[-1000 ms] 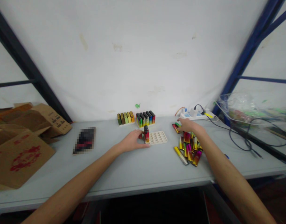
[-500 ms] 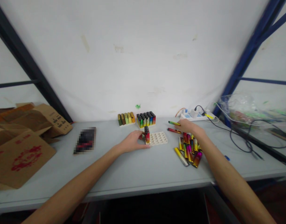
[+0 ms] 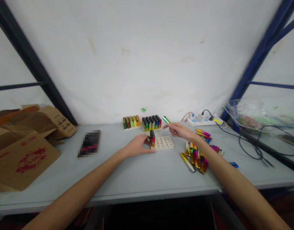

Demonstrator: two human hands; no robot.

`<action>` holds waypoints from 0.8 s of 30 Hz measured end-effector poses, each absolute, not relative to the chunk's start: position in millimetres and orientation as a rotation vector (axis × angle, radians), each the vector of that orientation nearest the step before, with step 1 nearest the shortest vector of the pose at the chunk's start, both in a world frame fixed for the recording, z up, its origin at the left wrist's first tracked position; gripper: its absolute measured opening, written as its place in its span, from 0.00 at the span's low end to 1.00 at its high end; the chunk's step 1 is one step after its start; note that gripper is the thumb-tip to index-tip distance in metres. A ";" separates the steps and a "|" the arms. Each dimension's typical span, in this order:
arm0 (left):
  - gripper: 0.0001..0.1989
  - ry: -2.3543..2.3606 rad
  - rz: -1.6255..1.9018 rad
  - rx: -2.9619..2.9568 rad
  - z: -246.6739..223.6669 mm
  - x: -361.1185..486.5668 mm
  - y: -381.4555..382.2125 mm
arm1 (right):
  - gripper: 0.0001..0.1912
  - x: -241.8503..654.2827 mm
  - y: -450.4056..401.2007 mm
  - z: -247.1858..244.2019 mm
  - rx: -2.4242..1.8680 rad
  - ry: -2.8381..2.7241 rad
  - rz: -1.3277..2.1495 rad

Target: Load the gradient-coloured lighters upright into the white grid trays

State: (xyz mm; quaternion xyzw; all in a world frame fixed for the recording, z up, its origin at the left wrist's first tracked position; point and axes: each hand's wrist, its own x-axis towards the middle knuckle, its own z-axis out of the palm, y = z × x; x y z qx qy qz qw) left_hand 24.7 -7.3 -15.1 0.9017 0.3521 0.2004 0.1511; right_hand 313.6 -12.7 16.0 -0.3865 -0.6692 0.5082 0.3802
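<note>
My left hand [image 3: 139,145] curls round the left end of a white tray with round holes [image 3: 165,143], its fingers at a short row of red lighters [image 3: 152,139] standing there. Between the fingers of my right hand [image 3: 177,130] is a green lighter [image 3: 167,120], tilted, above and behind the tray's right end. Loose shiny lighters [image 3: 196,159] in yellow, red and purple lie in a pile under and beside my right forearm. Behind the tray, a full block of multicoloured lighters [image 3: 151,123] and a block of yellow and green ones [image 3: 131,122] stand upright.
Cardboard boxes [image 3: 29,159] sit at the left, with a blurred dark object [image 3: 89,143] beside them. At the back right are a power strip [image 3: 201,120], black cables [image 3: 257,143] and clear plastic bags [image 3: 251,111]. A blue piece [image 3: 233,164] lies right of my right forearm.
My right hand has moved left from above the pile towards the tray, carrying the green lighter. The red lighter seen below it earlier no longer shows there. My left hand stays by the tray.
</note>
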 end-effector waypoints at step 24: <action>0.30 1.002 0.586 2.556 -12.2 25.2 -9.8 | 0.24 280.3 -37.3 26.3 -0.807 -1.653 1.264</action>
